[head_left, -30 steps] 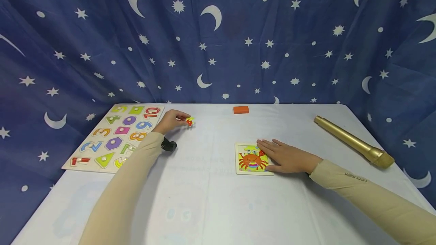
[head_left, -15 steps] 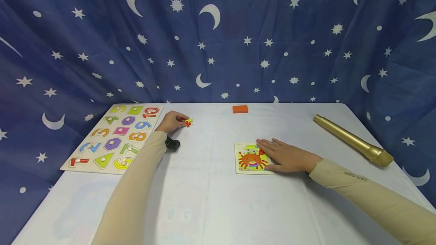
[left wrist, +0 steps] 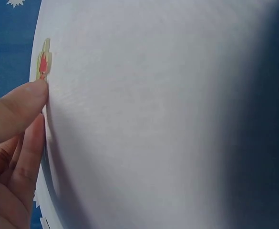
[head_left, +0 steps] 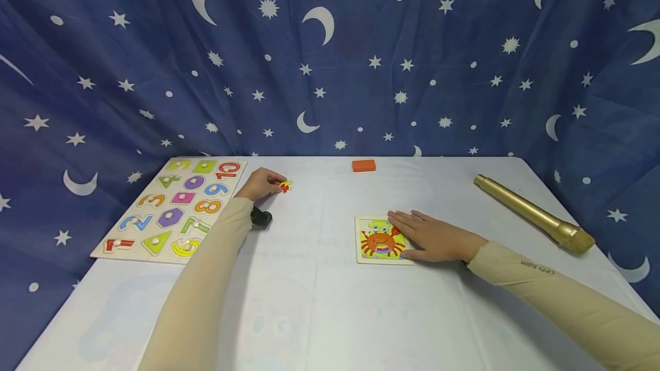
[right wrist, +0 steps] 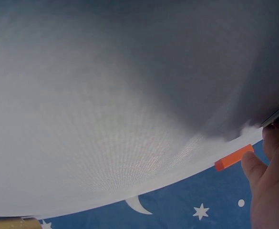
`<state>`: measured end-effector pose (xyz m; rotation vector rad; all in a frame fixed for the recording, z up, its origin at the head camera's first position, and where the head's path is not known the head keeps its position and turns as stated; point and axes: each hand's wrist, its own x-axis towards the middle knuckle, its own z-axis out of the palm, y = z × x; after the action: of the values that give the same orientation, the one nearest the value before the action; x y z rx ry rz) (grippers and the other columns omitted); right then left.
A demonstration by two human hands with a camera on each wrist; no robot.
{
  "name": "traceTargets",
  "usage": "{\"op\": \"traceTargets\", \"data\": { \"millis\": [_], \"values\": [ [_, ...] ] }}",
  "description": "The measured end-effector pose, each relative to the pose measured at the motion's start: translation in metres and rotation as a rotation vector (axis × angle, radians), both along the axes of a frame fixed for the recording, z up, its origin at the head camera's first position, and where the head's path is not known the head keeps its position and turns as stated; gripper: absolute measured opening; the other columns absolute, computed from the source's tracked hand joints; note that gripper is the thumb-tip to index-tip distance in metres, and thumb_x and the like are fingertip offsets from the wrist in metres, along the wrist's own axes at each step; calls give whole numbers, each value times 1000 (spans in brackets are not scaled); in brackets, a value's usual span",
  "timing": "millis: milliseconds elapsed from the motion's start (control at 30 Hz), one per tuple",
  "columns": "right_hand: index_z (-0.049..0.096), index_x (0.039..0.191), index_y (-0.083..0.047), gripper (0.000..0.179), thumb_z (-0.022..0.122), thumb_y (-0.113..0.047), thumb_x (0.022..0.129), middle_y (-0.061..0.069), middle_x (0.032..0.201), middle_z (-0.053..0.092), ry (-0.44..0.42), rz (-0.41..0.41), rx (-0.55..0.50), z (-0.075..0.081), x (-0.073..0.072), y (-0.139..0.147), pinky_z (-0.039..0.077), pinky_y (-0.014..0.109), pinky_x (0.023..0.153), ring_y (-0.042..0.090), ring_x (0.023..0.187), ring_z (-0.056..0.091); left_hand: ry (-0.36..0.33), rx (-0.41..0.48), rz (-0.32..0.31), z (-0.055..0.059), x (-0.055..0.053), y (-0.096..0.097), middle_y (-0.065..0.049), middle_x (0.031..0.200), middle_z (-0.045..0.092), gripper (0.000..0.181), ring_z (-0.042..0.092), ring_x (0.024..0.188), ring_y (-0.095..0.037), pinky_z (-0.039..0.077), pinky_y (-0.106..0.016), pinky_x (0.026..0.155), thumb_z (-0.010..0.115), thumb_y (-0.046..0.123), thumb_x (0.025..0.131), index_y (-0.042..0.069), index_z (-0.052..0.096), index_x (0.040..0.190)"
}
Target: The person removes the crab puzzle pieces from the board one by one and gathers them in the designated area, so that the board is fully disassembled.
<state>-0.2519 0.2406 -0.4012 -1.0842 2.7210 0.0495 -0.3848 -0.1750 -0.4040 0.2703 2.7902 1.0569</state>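
Observation:
My left hand point(head_left: 259, 184) pinches a small red and yellow jigsaw piece point(head_left: 286, 186) between thumb and fingertips, over the table's back left. In the left wrist view the piece point(left wrist: 44, 62) is seen nearly edge-on, sticking out past the thumb tip. My right hand point(head_left: 438, 239) lies with fingers extended over the right edge of a square crab jigsaw puzzle point(head_left: 380, 242) in a pale frame, covering part of that side. The puzzle's upper left corner looks pale, without the crab picture. In the right wrist view only part of this hand point(right wrist: 270, 176) shows.
A number-and-shape peg board point(head_left: 172, 208) lies at the left, partly behind my left sleeve. An orange block point(head_left: 364, 165) sits near the back edge. A gold microphone-shaped object point(head_left: 536, 213) lies along the right. A starry blue curtain point(head_left: 350, 62) hangs behind the white table point(head_left: 319, 314).
My left hand has shifted very slightly, and the jigsaw piece has turned a little between its fingers. My right hand stays on the puzzle.

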Motion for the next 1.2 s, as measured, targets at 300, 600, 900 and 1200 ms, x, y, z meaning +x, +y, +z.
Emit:
{"op": "traceTargets", "data": {
  "millis": [300,600,900,1200],
  "values": [
    [17,151,-9,83,42,-61,91,7,158,17,18,12,-4,0,0,0,22,48,115,25,144,22,-3,4,-36,-4,-4,-8,-16,109,67,35,56,91,-18,43,-21,76,68,3,82,1,65,118],
    [17,151,-9,83,40,-62,91,7,158,17,12,17,-8,-2,-1,1,22,48,115,25,144,22,59,61,-120,19,10,-9,-20,128,58,45,56,116,-34,44,-44,100,68,9,85,-2,56,127],
    [15,151,-10,84,41,-62,91,5,159,16,7,-1,0,-1,0,3,21,47,116,24,145,21,254,-6,-292,30,46,61,-16,117,65,39,60,108,-31,47,-41,97,71,8,81,-2,63,118],
    [13,152,-13,85,39,-65,90,3,159,13,-20,-26,9,-3,-2,2,19,47,117,22,146,18,135,-120,-440,21,78,140,-6,112,68,35,60,103,-19,48,-32,91,72,15,82,7,67,116]
  ]
}}
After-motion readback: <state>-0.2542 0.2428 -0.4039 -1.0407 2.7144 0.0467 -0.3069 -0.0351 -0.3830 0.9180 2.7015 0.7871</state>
